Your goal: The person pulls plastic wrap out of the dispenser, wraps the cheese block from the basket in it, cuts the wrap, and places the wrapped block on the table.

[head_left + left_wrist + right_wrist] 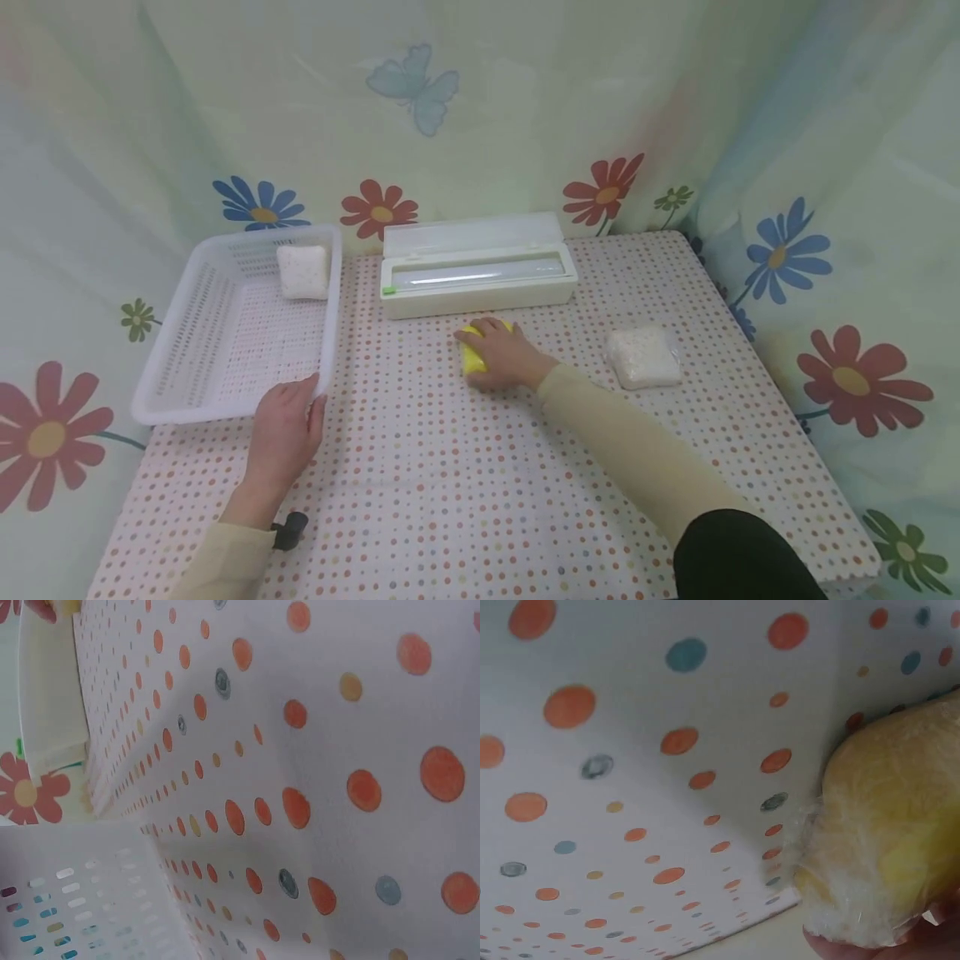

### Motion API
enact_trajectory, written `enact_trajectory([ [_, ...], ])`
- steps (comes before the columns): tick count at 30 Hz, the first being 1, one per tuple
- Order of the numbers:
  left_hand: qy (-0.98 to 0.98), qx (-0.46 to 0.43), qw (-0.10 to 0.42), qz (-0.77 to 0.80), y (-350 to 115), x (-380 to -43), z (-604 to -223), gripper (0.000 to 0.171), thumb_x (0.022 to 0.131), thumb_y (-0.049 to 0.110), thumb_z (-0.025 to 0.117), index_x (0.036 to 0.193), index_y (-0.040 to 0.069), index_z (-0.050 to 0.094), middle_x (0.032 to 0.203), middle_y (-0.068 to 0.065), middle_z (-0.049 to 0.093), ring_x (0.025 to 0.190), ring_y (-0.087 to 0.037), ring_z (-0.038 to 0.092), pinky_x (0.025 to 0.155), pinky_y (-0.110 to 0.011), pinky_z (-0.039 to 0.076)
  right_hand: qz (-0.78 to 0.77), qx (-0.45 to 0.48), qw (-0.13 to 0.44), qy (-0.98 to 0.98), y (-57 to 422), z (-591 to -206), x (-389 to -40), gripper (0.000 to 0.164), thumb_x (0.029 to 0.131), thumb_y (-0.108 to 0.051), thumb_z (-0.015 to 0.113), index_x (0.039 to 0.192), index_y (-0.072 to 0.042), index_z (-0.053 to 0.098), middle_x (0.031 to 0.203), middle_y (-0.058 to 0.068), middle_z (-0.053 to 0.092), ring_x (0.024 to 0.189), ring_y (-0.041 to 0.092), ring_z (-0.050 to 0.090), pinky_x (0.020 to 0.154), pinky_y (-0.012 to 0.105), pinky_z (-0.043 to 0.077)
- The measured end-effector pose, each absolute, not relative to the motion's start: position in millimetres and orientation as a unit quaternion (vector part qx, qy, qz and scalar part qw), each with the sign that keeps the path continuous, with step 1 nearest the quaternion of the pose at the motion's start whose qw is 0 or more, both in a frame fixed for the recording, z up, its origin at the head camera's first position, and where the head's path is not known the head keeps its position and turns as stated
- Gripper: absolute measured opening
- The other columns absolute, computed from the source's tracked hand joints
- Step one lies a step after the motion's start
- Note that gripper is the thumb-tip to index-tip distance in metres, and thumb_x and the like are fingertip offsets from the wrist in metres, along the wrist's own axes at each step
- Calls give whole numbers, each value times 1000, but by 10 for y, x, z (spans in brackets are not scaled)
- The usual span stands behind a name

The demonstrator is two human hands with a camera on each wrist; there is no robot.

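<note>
My right hand (504, 354) grips a yellow rounded object wrapped in clear film (472, 360), just in front of the cling film dispenser. Close up in the right wrist view, crinkled film covers the yellow object (900, 825), with fingertips (847, 949) against its lower end. At the near right corner of the white plastic basket (330, 333), my left hand (281, 429) holds the rim, its fingertips partly hidden. Inside the basket, toward the back right, is a white speckled block (303, 272). The left wrist view shows the basket's slotted wall (97, 892).
The white cling film dispenser (480, 298) stands at the back with its lid (472, 235) raised and a film roll inside. A film-wrapped white block (643, 357) lies on the right of the dotted tablecloth (450, 500). A flowered curtain (510, 100) surrounds the table.
</note>
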State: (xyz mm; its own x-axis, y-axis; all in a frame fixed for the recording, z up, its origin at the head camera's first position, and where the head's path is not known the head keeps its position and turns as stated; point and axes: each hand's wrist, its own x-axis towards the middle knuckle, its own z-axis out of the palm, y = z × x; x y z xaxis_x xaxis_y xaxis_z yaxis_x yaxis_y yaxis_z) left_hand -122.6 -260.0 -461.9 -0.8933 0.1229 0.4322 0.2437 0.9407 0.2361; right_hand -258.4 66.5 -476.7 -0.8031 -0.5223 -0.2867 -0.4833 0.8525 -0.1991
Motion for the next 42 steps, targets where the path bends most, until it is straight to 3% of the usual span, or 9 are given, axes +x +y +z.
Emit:
enact_trajectory([
  [6, -961, -99, 213, -143, -2569, -1248, -4647, 33, 94, 5, 67, 124, -10, 64, 104, -24, 73, 100, -39, 67, 97, -52, 52, -106, -255, 156, 948, 822, -4748, -2601, 84, 91, -52, 71, 161, -27, 32, 166, 14, 30, 152, 39, 30, 120, 69, 26],
  [12, -962, -97, 207, -148, -2560, -1259, -4640, 33, 94, 5, 67, 124, -10, 64, 103, -24, 74, 99, -39, 67, 97, -53, 51, -163, -279, 132, 937, 1150, -4380, -2558, 82, 89, -44, 77, 158, -23, 39, 164, 14, 34, 148, 39, 36, 122, 60, 31],
  [17, -965, -84, 198, -149, -2565, -1235, -4612, 34, 95, 7, 66, 125, -10, 64, 105, -25, 73, 101, -40, 67, 98, -54, 50, -152, -303, 96, 936, 1587, -4011, -2521, 85, 86, -38, 81, 157, -20, 39, 163, 12, 38, 152, 45, 27, 120, 67, 28],
  [25, -964, -81, 193, -161, -2578, -1198, -4601, 35, 96, 6, 66, 126, -11, 63, 104, -26, 73, 100, -40, 67, 100, -56, 49, -105, -205, 93, 969, 2487, -3698, -2595, 93, 86, -22, 82, 160, -11, 28, 163, 20, 35, 151, 48, 23, 119, 71, 25],
  [33, -964, -82, 196, -162, -2587, -1190, -4609, 35, 95, 6, 67, 126, -11, 63, 104, -26, 73, 100, -40, 67, 99, -56, 49, -108, -166, 103, 975, 3268, -3816, -2581, 82, 83, -7, 79, 151, 7, 35, 149, 35, 41, 137, 55, 36, 116, 71, 28],
  [42, -964, -83, 191, -165, -2605, -1194, -4594, 36, 96, 6, 66, 128, -10, 62, 109, -26, 73, 103, -40, 67, 100, -56, 49, -129, -111, 153, 973, 3605, -4145, -2462, 81, 86, -2, 74, 151, 10, 28, 147, 41, 36, 134, 61, 33, 112, 75, 28],
])
